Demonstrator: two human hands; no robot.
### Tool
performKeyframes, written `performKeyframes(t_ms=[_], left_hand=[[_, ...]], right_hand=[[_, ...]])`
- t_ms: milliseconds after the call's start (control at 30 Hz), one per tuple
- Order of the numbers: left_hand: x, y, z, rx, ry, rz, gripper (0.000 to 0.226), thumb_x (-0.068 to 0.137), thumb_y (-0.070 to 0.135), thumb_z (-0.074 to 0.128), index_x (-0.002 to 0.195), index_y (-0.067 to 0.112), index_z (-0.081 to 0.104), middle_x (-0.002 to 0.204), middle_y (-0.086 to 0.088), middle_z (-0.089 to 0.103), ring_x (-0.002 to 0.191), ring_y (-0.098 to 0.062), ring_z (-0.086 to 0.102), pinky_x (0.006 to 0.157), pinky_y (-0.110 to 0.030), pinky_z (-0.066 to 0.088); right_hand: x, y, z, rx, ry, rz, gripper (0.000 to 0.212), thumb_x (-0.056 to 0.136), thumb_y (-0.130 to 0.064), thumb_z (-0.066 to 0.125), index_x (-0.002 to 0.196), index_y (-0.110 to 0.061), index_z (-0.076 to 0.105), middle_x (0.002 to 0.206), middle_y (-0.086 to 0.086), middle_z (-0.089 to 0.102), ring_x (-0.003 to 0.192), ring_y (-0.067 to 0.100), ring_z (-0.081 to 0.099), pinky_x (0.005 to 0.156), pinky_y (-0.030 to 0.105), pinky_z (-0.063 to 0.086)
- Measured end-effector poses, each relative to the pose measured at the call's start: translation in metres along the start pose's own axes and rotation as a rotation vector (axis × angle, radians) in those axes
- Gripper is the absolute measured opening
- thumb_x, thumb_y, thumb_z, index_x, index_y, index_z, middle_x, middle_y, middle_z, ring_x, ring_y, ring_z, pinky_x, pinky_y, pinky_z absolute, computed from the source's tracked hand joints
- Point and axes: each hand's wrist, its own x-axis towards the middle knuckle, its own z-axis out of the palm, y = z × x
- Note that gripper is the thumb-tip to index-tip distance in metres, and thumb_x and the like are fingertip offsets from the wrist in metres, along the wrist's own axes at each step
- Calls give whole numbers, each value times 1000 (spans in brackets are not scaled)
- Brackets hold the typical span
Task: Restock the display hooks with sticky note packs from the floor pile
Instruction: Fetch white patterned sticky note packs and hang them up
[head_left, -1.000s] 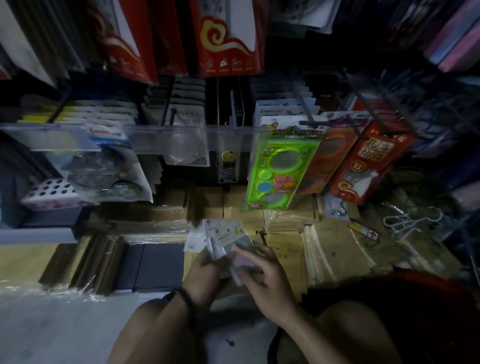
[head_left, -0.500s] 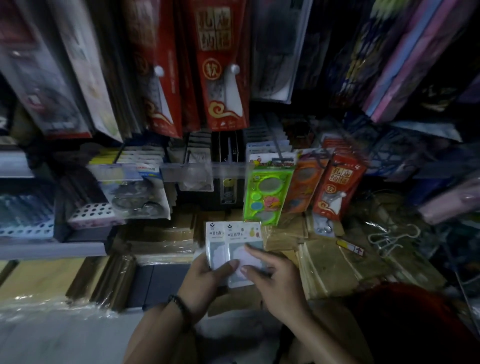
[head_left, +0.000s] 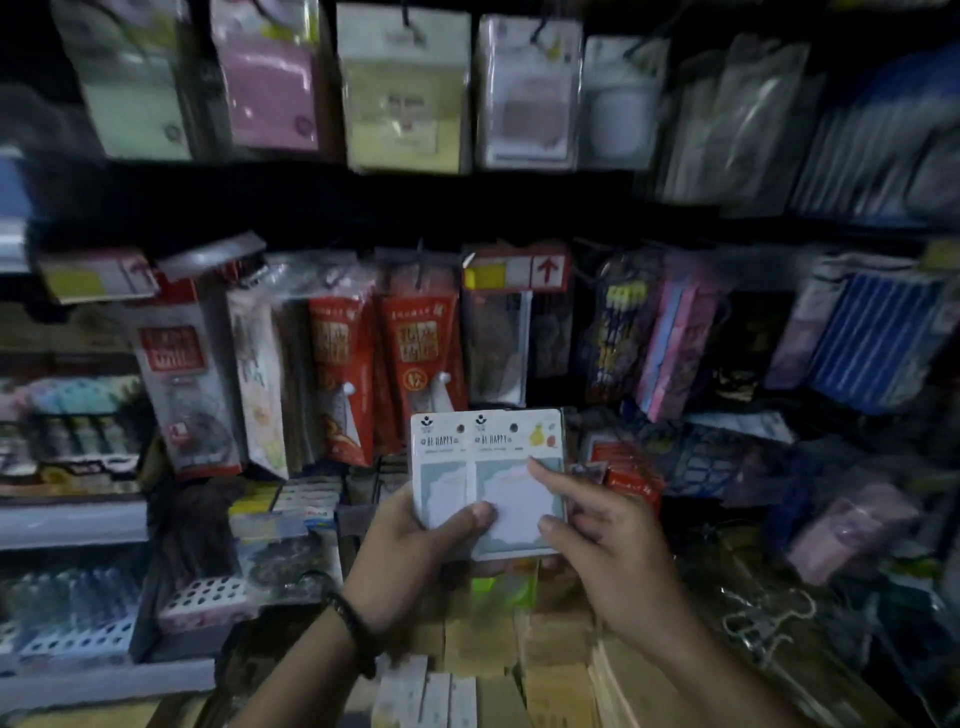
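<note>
- "BE HAPPY", and there it is twice, once on each white header card of the two sticky note packs (head_left: 488, 467) side by side at centre frame. The finer line beneath is too small to read.
- Above each "BE HAPPY" sits a small dark logo, not legible.
- The shelf tag (head_left: 517, 270) just above centre shows a red upward arrow at its right end, with no figures readable.
- The red hanging packs (head_left: 421, 358) left of centre have yellow panels of Chinese characters, too blurred to read.
- The clear pack (head_left: 174, 364) at left carries a red label with white characters, illegible.
- On the top-row packs (head_left: 405, 104) the print is all blur.
</note>
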Motion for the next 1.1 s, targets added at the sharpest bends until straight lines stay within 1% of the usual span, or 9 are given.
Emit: performKeyframes(t_ms=[33,67,167,333,433,567,667,800,1100], left_hand=[[3,15,6,-3,-2,38,44,89,11,76,131,14,65,125,-9,78,108,-34,78,83,-59,65],[5,30,13,-15,-3,76,43,89,11,74,131,14,65,125,-8,78,108,-33,78,81,-55,66],[16,74,30,-28,-20,159,40,91,16,70,131,14,64,124,-10,78,106,-37,78,77,-51,67],[42,140,47,64,72,377,38,95,15,72,130,28,66,123,-2,78,108,-30,78,84,-53,64],[62,171,53,80,106,439,34,96,13,73,127,26,67,117,0,80,104,-25,79,79,-42,66],[83,199,61,127,126,501,35,96,11,74,128,21,65,117,-1,80,104,-25,79,78,-41,67],[98,213,66,192,137,551,40,93,15,79,128,27,63,119,3,79,105,-22,79,82,-50,66],[113,228,72,226,90,585,44,94,16,78,131,32,61,122,2,78,104,-22,79,84,-51,66],[135,246,87,212,47,614,49,96,20,73,137,39,56,128,0,75,105,-24,79,83,-50,66]], right_hand=[[7,-14,-6,-19,18,-31,57,103,-6,68,137,-52,68,126,36,65,112,42,71,67,74,34],[14,-28,-13,-53,36,-67,60,103,-7,68,140,-54,65,127,42,59,110,34,67,75,45,25],[33,-65,-36,-105,58,-141,65,105,-6,66,144,-57,59,139,40,47,129,58,51,75,73,22],[63,-132,-65,12,214,-253,62,104,8,58,143,-40,66,134,-29,69,115,46,63,77,53,66],[92,-161,-89,7,307,-318,60,106,9,53,145,-36,62,131,-40,60,123,1,52,84,31,65],[124,-183,-110,-106,350,-342,61,110,2,51,153,-41,56,135,-47,51,124,48,44,106,45,51],[148,-200,-125,-154,408,-360,62,110,4,49,156,-38,53,161,-24,45,117,13,62,87,20,56],[177,-208,-139,-205,396,-437,65,110,4,48,154,-44,52,166,-26,38,58,27,54,59,38,57],[214,-215,-147,-134,401,-553,66,108,7,49,150,-43,59,152,-40,48,63,49,48,58,56,53]])
